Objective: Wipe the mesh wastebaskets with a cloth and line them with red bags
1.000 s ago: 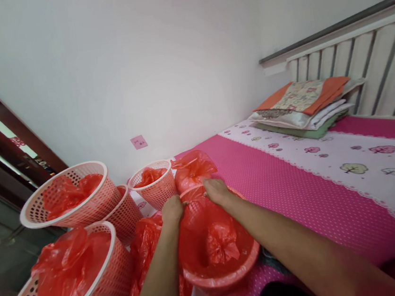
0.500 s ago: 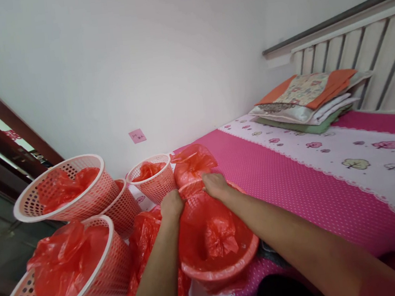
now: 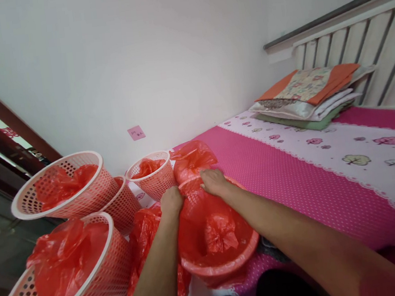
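Here, on the pink bed [image 3: 295, 189], the nearest basket [image 3: 221, 265] sits lined with a red plastic bag [image 3: 195, 224]. Both hands grasp that bag at the basket's far rim: the left hand [image 3: 171, 202] is clenched, and the right hand [image 3: 215, 182] has its fingers curled down onto the film.

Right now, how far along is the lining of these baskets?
Done: the centre basket has its near rim wrapped in its red bag. In hand: left hand and right hand grip the bag at the far rim, where a bunch sticks up. Left: near-left basket, far-left basket and small basket hold crumpled bags, rims bare.
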Motion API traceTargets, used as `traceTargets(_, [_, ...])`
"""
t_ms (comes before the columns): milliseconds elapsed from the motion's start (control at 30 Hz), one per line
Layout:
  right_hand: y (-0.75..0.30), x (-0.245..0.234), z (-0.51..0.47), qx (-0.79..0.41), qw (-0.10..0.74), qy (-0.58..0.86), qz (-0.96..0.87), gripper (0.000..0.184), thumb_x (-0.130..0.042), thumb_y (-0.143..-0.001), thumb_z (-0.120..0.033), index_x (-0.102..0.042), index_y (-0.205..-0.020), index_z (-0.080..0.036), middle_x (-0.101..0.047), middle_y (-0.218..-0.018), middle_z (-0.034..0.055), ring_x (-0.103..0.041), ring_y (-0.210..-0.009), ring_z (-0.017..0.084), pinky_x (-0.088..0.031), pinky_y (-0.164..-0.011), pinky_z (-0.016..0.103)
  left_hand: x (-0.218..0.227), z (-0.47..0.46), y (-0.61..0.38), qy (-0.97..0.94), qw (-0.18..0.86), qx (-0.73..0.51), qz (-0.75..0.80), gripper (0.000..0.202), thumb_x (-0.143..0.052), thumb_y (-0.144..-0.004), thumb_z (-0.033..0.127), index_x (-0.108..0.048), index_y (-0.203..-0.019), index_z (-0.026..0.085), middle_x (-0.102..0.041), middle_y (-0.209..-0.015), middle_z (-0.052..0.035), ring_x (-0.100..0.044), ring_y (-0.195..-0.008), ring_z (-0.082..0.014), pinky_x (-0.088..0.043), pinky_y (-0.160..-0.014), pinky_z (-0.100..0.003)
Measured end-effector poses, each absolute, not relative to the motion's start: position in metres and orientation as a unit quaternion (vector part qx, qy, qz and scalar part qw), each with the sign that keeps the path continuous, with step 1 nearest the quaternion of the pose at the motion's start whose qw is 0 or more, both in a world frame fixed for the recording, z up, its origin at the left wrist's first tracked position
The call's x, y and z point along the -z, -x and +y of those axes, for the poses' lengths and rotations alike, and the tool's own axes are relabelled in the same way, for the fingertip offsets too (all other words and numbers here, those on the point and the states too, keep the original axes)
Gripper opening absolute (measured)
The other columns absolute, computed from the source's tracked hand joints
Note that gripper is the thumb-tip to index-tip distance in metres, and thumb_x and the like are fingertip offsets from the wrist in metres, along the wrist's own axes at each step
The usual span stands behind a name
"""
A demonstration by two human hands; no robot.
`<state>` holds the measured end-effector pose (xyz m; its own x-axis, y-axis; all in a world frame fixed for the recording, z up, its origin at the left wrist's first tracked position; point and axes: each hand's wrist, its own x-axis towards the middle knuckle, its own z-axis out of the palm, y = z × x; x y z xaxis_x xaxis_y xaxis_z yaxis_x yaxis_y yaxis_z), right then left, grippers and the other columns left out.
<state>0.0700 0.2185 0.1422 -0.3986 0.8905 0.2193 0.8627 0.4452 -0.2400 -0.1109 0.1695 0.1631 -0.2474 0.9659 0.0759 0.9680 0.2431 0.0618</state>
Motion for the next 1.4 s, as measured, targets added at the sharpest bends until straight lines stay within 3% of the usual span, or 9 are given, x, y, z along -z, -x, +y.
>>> traceTargets(167, [-0.074, -0.165, 0.218, -0.082, 0.17, 0.515, -0.836, 0.053, -0.07, -0.093, -0.048, -0.063, -0.134, -0.015, -0.069, -0.136, 0.0178, -0.065, -0.125, 0.033, -0.048, -0.102, 0.037, -0.167, 0.167, 0.114, 0.606, 0.005, 0.046, -0.794, 0.037, -0.074, -0.088, 0.04, -0.073, -0.116, 0.016, -0.076, -0.121, -0.0197, -0.072, -0.117, -0.0322, -0.054, -0.095, -0.036])
traceTargets(267, [-0.092, -0.194, 0.218, -0.111, 0.184, 0.509, -0.834, 0.058, -0.063, -0.096, -0.055, -0.061, -0.138, -0.015, -0.066, -0.143, 0.0164, -0.065, -0.126, 0.032, -0.05, -0.098, 0.033, -0.168, 0.165, 0.119, 0.598, 0.005, 0.042, -0.8, 0.038, -0.075, -0.087, 0.041, -0.073, -0.117, 0.017, -0.076, -0.122, -0.0198, -0.071, -0.12, -0.0318, -0.053, -0.096, -0.035])
traceTargets(433, [-0.151, -0.213, 0.198, -0.122, 0.233, 0.517, -0.814, 0.039, -0.049, -0.105, -0.036, -0.064, -0.134, -0.014, -0.07, -0.137, 0.0158, -0.066, -0.124, 0.03, -0.048, -0.099, 0.033, -0.167, 0.163, 0.119, 0.592, 0.007, 0.043, -0.805, 0.039, -0.074, -0.088, 0.041, -0.073, -0.119, 0.016, -0.075, -0.124, -0.0215, -0.07, -0.122, -0.0327, -0.053, -0.097, -0.035])
traceTargets(600, [-0.181, -0.163, 0.165, -0.2, 0.252, 0.533, -0.783, 0.044, -0.05, -0.102, -0.031, -0.059, -0.142, -0.013, -0.065, -0.142, 0.0211, -0.064, -0.129, 0.035, -0.049, -0.103, 0.041, -0.164, 0.163, 0.119, 0.593, 0.009, 0.047, -0.804, 0.039, -0.073, -0.088, 0.04, -0.073, -0.117, 0.013, -0.074, -0.125, -0.0231, -0.069, -0.122, -0.0338, -0.052, -0.097, -0.036])
traceTargets(800, [-0.166, -0.113, 0.163, -0.298, 0.365, 0.466, -0.749, 0.05, -0.041, -0.089, -0.002, -0.061, -0.134, -0.016, -0.072, -0.131, 0.0148, -0.065, -0.125, 0.025, -0.047, -0.108, 0.036, -0.161, 0.168, 0.123, 0.594, 0.006, 0.043, -0.803, 0.041, -0.073, -0.089, 0.041, -0.072, -0.118, 0.012, -0.073, -0.126, -0.0248, -0.069, -0.122, -0.0356, -0.052, -0.097, -0.039])
traceTargets(1100, [-0.166, -0.104, 0.173, -0.348, 0.421, 0.438, -0.714, 0.05, -0.045, -0.081, 0.002, -0.067, -0.121, -0.019, -0.077, -0.116, 0.011, -0.069, -0.112, 0.024, -0.05, -0.101, 0.036, -0.162, 0.173, 0.122, 0.601, -0.042, 0.083, -0.794, 0.04, -0.078, -0.084, 0.041, -0.072, -0.111, 0.011, -0.073, -0.125, -0.0256, -0.069, -0.121, -0.0395, -0.052, -0.097, -0.043])
traceTargets(1233, [-0.166, -0.103, 0.173, -0.353, 0.427, 0.44, -0.707, 0.049, -0.046, -0.079, 0.003, -0.068, -0.116, -0.018, -0.079, -0.11, 0.0103, -0.071, -0.105, 0.024, -0.052, -0.097, 0.035, -0.171, 0.174, 0.125, 0.616, -0.111, 0.147, -0.766, 0.038, -0.084, -0.078, 0.037, -0.074, -0.105, 0.013, -0.08, -0.107, -0.0173, -0.076, -0.104, -0.0353, -0.056, -0.09, -0.04])
traceTargets(1300, [-0.166, -0.104, 0.173, -0.354, 0.429, 0.441, -0.704, 0.048, -0.046, -0.078, 0.003, -0.069, -0.114, -0.018, -0.079, -0.111, 0.0103, -0.071, -0.103, 0.024, -0.053, -0.096, 0.034, -0.18, 0.173, 0.13, 0.616, -0.133, 0.201, -0.75, 0.043, -0.084, -0.077, 0.036, -0.073, -0.112, 0.013, -0.08, -0.108, -0.0152, -0.076, -0.103, -0.0331, -0.057, -0.091, -0.039])
traceTargets(1400, [-0.169, -0.107, 0.173, -0.361, 0.432, 0.445, -0.696, 0.045, -0.049, -0.077, 0.001, -0.071, -0.11, -0.02, -0.079, -0.11, 0.0085, -0.072, -0.101, 0.023, -0.053, -0.096, 0.034, -0.196, 0.162, 0.143, 0.589, -0.127, 0.292, -0.743, 0.058, -0.077, -0.083, 0.039, -0.064, -0.13, 0.008, -0.077, -0.117, -0.0204, -0.074, -0.109, -0.0342, -0.056, -0.096, -0.045])
